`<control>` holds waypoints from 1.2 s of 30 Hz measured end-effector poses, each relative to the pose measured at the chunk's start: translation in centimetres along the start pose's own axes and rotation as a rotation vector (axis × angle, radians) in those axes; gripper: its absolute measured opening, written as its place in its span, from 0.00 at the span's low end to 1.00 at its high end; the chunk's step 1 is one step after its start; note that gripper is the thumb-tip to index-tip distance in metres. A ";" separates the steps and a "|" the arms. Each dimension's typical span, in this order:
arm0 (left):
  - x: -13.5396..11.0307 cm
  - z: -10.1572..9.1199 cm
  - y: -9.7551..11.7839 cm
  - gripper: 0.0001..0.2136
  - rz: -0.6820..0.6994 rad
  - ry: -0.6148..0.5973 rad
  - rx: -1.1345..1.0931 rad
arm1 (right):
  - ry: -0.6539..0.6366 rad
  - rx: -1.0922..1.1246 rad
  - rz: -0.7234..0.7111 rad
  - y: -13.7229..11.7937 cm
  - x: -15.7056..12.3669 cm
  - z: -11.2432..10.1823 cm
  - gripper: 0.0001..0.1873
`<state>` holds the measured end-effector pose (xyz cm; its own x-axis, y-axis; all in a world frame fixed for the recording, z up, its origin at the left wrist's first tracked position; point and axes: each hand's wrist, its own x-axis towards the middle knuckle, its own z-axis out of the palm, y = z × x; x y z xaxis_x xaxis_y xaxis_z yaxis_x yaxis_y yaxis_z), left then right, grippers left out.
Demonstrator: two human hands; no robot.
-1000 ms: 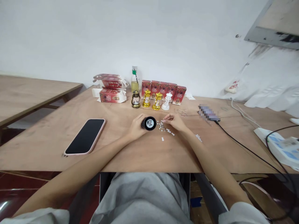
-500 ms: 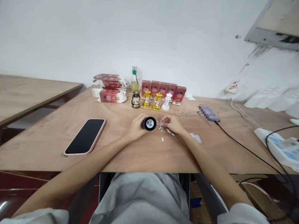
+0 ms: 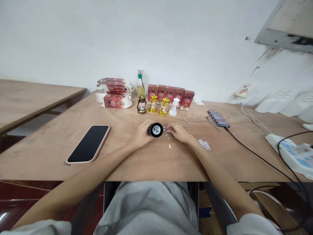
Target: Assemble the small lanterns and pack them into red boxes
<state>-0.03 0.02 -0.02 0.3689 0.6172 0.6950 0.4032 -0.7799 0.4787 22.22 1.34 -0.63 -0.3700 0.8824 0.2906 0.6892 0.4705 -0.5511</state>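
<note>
My left hand (image 3: 142, 134) is wrapped round a small black lantern (image 3: 155, 129) lying on its side, its round base facing me. My right hand (image 3: 178, 132) rests just right of it on a scatter of small white and silver pieces (image 3: 169, 133), fingers curled and pinching among them; what they hold is too small to make out. One white piece (image 3: 169, 146) lies alone nearer me. Both hands sit at the middle of the wooden table (image 3: 122, 160).
A phone (image 3: 89, 143) lies face up at the left. Behind stand four small lanterns (image 3: 157, 105), red boxes (image 3: 171, 93), a bottle (image 3: 140, 85) and stacked boxes (image 3: 116, 94). White strips (image 3: 204, 144), wire pieces (image 3: 186, 120), a black cable (image 3: 246, 148) and a power strip (image 3: 290, 156) lie right.
My right hand has slid left towards the black lantern, over the scattered pieces, uncovering the white strips. My left hand and the lantern have stayed put.
</note>
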 end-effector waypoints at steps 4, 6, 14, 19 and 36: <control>0.0 0.0 0.0 0.13 0.023 0.004 -0.002 | 0.047 -0.077 -0.037 0.3 0.0 0.1 0.03; 0.0 0.0 0.0 0.13 0.024 0.005 -0.001 | 0.054 -0.083 -0.050 0.3 -0.1 0.1 0.04; 0.0 -0.1 0.1 0.13 0.014 0.001 0.004 | 0.249 0.348 -0.012 -0.9 -0.1 0.1 0.08; 0.0 -0.1 0.1 0.13 0.026 0.006 0.000 | 0.331 0.628 0.064 -0.7 0.3 0.3 0.17; -0.1 -0.1 0.3 0.12 0.012 -0.010 -0.027 | 0.607 0.610 -0.027 -3.2 -0.1 0.5 0.15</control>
<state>-0.04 -0.27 0.13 0.3821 0.6088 0.6952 0.3762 -0.7897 0.4847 19.76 -0.31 0.74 0.1353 0.8019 0.5819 0.1657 0.5607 -0.8113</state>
